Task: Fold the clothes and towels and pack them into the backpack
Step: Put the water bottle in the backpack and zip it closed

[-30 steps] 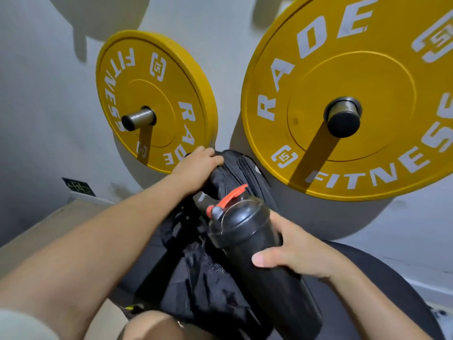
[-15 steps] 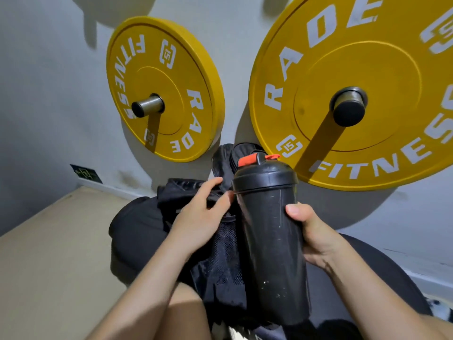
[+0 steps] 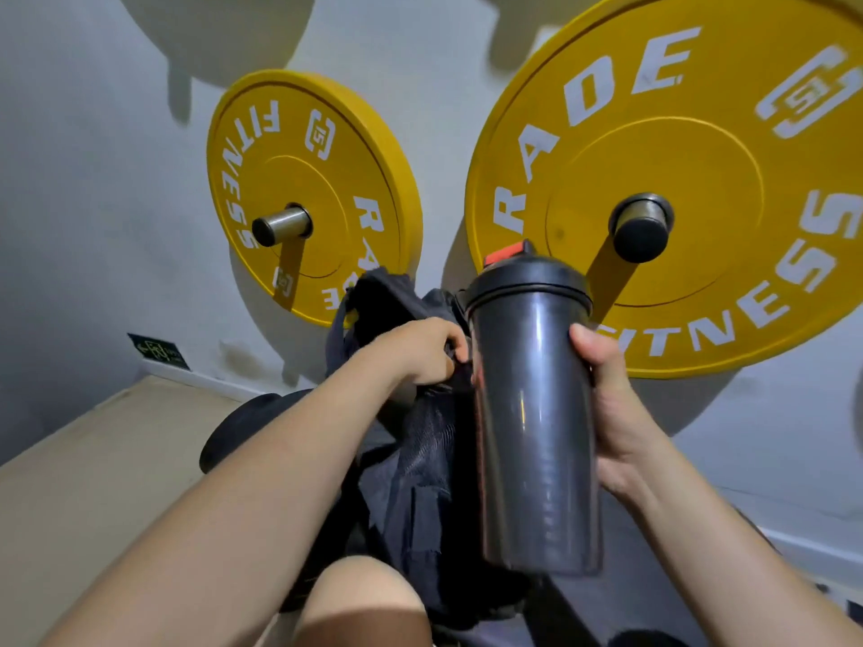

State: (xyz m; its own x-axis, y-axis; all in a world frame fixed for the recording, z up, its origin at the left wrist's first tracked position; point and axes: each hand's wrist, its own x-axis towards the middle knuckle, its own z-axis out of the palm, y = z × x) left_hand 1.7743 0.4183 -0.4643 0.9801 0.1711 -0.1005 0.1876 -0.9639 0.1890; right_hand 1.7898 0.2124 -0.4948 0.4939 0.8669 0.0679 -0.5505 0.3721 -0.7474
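the black backpack [image 3: 411, 497] slumps upright just beyond the person's bare knee [image 3: 364, 600]. no clothes or towels show outside it, and what it already holds is hidden.

at the backpack's upper edge the left hand [image 3: 420, 350] is curled tight round a fold of fabric. this looks like the lip of the mesh side pocket [image 3: 434, 436], though the fingers cover the seam. against the backpack's right side the right hand [image 3: 611, 413] is wrapped round the middle of a dark shaker bottle [image 3: 532, 413], held upright with its orange-capped lid on top.

behind the backpack two yellow weight plates [image 3: 299, 179] hang on the wall, and to its left lies tan floor [image 3: 70, 483].

the step in hand seems to be seating the bottle in that pocket:
- pull the lip outward, away from the backpack's body, so the mouth gapes.
- bring the bottle's base over the lip and slide it straight down without twisting the mesh.
- let go of the fabric only once the bottle sits deep.
- press the cap shut first, since a leak would wet whatever is packed.
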